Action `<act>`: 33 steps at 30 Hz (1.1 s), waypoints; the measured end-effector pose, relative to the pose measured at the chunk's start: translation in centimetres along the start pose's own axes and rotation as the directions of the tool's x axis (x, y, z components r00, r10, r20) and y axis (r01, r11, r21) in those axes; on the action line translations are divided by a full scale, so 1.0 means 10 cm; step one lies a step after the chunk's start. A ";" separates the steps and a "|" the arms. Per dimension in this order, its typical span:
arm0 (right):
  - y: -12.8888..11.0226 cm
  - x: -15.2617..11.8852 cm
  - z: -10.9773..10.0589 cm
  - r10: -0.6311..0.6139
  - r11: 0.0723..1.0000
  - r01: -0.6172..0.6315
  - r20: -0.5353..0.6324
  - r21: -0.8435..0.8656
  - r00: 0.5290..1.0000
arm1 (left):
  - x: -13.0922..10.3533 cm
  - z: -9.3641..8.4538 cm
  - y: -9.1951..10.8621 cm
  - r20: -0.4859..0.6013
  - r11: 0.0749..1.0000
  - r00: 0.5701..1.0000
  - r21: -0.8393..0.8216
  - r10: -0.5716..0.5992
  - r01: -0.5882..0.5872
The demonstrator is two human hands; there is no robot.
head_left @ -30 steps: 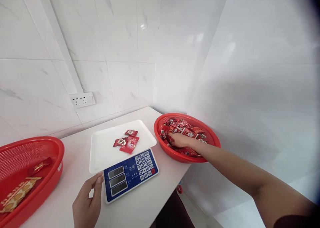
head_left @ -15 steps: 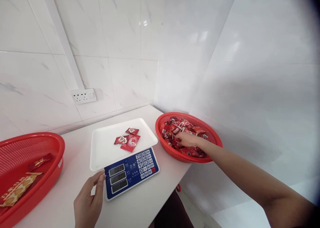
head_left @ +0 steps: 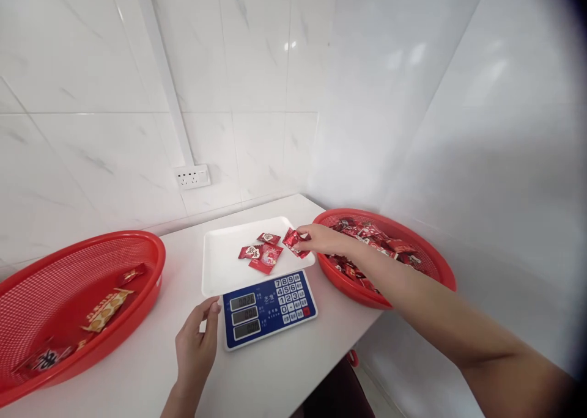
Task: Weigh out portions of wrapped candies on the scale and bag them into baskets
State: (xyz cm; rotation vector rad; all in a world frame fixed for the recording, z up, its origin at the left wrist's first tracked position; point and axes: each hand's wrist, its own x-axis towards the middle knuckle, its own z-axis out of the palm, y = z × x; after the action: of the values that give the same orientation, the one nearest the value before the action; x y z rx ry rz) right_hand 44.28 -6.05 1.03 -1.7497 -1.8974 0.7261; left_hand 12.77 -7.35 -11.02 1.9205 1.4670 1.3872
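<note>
My right hand point(head_left: 316, 239) is closed on a red candy packet point(head_left: 296, 241), held over the right side of the white weighing tray point(head_left: 220, 265). On the tray lie three red packets point(head_left: 267, 258) in a small cluster. My left hand point(head_left: 199, 332) is by the left edge of the blue scale panel point(head_left: 270, 308), its thumb and forefinger pressed together at the corner; anything between them is too small to make out. Right of the scale stands a red basket point(head_left: 440, 256) heaped with red packets, partly covered by my right forearm.
A second red basket point(head_left: 151, 247) with a few packets, one of them yellowish point(head_left: 107, 311), stands at the left of the white table point(head_left: 174, 296). Tiled walls and a socket point(head_left: 192, 177) are behind. The table's edge runs at the lower right.
My right hand has come out of the right basket and moved left over the tray with a red packet. The view has turned left, showing more of the left basket.
</note>
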 end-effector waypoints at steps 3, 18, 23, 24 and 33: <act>0.02 0.12 0.06 0.028 0.990 -0.023 -0.040 0.136 0.999 | 0.01 -0.01 -0.03 -0.015 0.999 0.999 -0.022 -0.040 0.039; 0.07 0.07 0.18 0.095 0.946 -0.062 -0.089 0.318 0.991 | -0.02 0.01 0.00 -0.010 1.000 1.000 -0.002 0.019 -0.019; 0.25 -0.06 0.06 0.059 0.996 -0.041 -0.224 0.082 0.973 | 0.00 -0.02 -0.03 -0.032 0.999 0.999 -0.007 -0.034 0.033; 0.33 -0.12 -0.01 0.050 0.999 -0.049 -0.250 0.009 0.967 | 0.01 -0.02 -0.02 -0.033 0.999 0.999 -0.004 -0.040 0.040; 1.32 -0.73 -0.58 0.256 0.824 -0.376 -0.314 -0.425 0.914 | 0.03 -0.02 -0.04 0.023 0.993 0.997 0.101 -0.068 0.066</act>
State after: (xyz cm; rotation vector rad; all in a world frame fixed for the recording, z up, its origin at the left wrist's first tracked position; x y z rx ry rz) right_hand 58.60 -12.15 -3.05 -2.3790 -1.7243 0.1202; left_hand 12.38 -7.02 -11.06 1.9226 1.6015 1.2763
